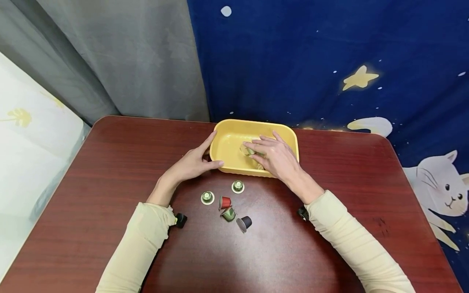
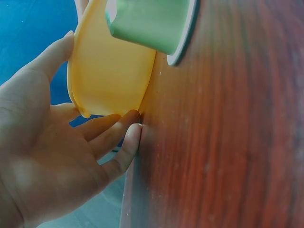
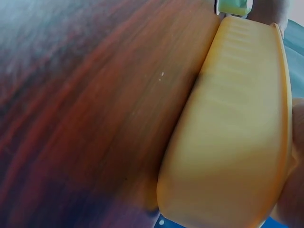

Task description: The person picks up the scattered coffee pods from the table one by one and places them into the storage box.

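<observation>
Head view: a yellow, round-cornered rectangular plastic basin (image 1: 231, 142) stood near the far edge of a glossy, reddish-brown wood-grain table (image 1: 307, 252), faint ribs marking its smooth outer wall in the right wrist view. A person's left hand (image 1: 190, 165) spanned its left end, straight fingers spread and touching it. The right hand (image 1: 280, 158) reached inside, fingers bent loosely over a green cup-shaped capsule (image 1: 250, 151); whether they pinched it could not be told. Before the basin, two shiny green flanged capsules (image 1: 207, 197) stood dome up, while a red tapered capsule (image 1: 225, 202), a green crinkled capsule (image 1: 229, 214) and a black tapered capsule (image 1: 244, 223) lay tipped. Cream sleeves (image 1: 137, 240) covered the arms; behind hung a grey fabric curtain (image 1: 139, 57) and a star-printed blue curtain (image 1: 275, 53).
</observation>
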Tool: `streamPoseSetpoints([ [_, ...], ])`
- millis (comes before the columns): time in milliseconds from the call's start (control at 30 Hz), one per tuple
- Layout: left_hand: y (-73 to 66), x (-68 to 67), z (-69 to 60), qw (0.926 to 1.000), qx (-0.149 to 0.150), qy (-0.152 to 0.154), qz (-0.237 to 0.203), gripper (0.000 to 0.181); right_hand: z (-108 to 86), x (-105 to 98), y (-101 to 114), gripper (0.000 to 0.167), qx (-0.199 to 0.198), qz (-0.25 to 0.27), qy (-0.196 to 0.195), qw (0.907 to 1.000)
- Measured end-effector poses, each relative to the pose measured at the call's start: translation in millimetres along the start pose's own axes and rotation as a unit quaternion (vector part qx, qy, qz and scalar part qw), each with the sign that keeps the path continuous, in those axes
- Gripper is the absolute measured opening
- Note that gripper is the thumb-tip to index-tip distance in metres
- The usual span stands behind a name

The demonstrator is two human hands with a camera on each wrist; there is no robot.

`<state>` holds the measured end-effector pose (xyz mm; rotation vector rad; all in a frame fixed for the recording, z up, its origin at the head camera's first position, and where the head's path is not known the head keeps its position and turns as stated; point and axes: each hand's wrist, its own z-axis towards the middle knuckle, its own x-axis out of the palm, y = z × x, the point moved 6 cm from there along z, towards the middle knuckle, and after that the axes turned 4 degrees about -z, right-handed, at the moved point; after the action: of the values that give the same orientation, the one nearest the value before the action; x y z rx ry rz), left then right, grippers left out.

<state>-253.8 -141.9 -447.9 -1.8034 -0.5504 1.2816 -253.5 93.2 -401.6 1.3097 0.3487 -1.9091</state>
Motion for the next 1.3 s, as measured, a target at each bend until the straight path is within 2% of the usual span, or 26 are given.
streamPoseSetpoints([
  [400,0.9,0.3,0.5,1.0,0.0,0.0,0.0,0.097,1.1,6.7,-5.5,0.04,0.053,0.016,0.049,0.9972],
  [733,-1.3,0.5,0.0,1.0,0.001,0.001,-0.001,0.097,0.7,13.9,-13.5,0.041,0.121,0.022,0.111,0.9862],
  [1033,-1.3,0.5,0.0,0.9999,0.01,-0.002,-0.008,0.097,0.0,16.2,-14.5,0.041,0.14,0.031,0.126,0.9817],
  [1300,-2.2,0.6,-0.3,0.9999,0.01,-0.004,-0.007,0.097,-0.6,16.1,-13.6,0.04,0.14,0.032,0.125,0.9817],
])
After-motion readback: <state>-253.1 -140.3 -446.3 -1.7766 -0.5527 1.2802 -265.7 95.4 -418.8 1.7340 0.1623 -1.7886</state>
